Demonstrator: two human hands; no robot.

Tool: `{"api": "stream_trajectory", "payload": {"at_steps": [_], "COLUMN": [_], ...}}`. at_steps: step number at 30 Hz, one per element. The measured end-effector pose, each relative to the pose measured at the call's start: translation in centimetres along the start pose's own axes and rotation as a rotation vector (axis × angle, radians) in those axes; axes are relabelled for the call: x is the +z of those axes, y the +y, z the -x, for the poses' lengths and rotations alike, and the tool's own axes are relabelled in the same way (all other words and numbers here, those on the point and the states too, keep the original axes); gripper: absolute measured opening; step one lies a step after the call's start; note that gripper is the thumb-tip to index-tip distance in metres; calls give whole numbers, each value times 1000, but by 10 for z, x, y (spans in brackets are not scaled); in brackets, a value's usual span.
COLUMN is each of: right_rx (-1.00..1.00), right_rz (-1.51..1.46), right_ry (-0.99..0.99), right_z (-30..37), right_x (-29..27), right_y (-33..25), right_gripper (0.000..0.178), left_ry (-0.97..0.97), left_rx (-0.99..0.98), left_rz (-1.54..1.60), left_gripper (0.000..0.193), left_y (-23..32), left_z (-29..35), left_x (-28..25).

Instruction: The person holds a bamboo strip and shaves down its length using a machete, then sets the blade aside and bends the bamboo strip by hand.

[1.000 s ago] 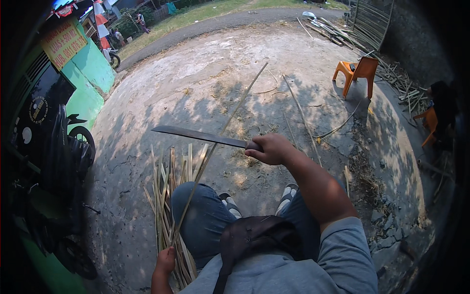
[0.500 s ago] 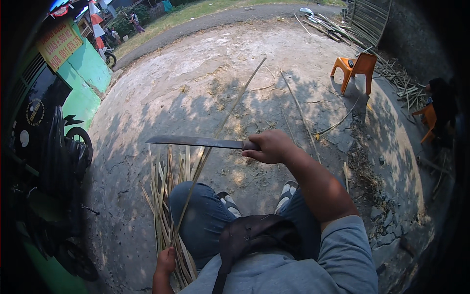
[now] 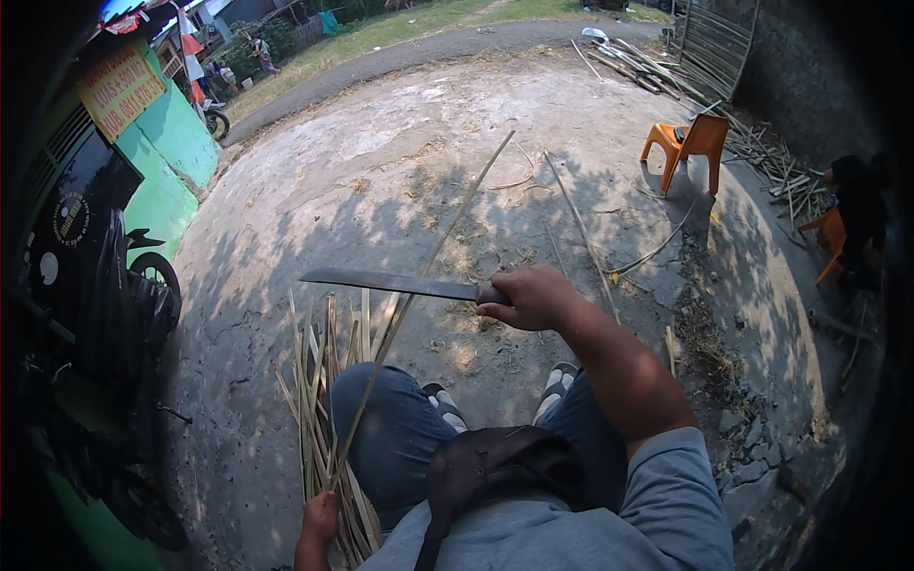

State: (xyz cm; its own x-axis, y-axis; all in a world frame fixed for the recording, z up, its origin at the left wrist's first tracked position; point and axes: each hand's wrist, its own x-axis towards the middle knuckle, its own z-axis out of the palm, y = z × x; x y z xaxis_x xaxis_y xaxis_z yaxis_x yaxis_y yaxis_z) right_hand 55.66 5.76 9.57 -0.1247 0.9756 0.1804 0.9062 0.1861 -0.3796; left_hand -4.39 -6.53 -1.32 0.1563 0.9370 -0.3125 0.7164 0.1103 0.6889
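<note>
My right hand (image 3: pixel 529 297) is closed round the brown handle of a long machete (image 3: pixel 390 282). Its blade points left and lies across a thin bamboo strip (image 3: pixel 455 222). My left hand (image 3: pixel 322 517) grips the near end of that strip, low beside my left thigh. From there the strip slants up past my left knee and away to the upper right. Several more bamboo strips (image 3: pixel 309 419) lie in a bundle along the outside of my left leg, partly under my left hand and arm.
An orange plastic chair (image 3: pixel 687 152) with a dark object on its seat stands at the right. A person (image 3: pixel 857 219) in dark clothes sits at the far right. Bamboo piles (image 3: pixel 781 171) line the wall. Loose strips (image 3: pixel 583 233) lie ahead; a motorbike (image 3: pixel 124 381) is parked left.
The machete and my right hand have shifted slightly toward me and to the right along the strip. My left hand keeps its hold, a little lower in the picture.
</note>
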Motion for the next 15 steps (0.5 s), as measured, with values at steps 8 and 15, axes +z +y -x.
{"api": "stream_trajectory", "payload": {"at_steps": [8, 15], "right_rx": [110, 180], "right_rz": [-105, -144], "right_ry": [16, -22], "right_z": [-11, -8], "right_x": [8, 0], "right_y": [12, 2], "right_gripper": [49, 50], "left_ry": [-21, -21], "left_rx": [-9, -39], "left_rz": [-78, -126], "left_gripper": [67, 72], "left_y": [-2, -10], "left_z": [-5, -6], "left_x": [-2, -2]}}
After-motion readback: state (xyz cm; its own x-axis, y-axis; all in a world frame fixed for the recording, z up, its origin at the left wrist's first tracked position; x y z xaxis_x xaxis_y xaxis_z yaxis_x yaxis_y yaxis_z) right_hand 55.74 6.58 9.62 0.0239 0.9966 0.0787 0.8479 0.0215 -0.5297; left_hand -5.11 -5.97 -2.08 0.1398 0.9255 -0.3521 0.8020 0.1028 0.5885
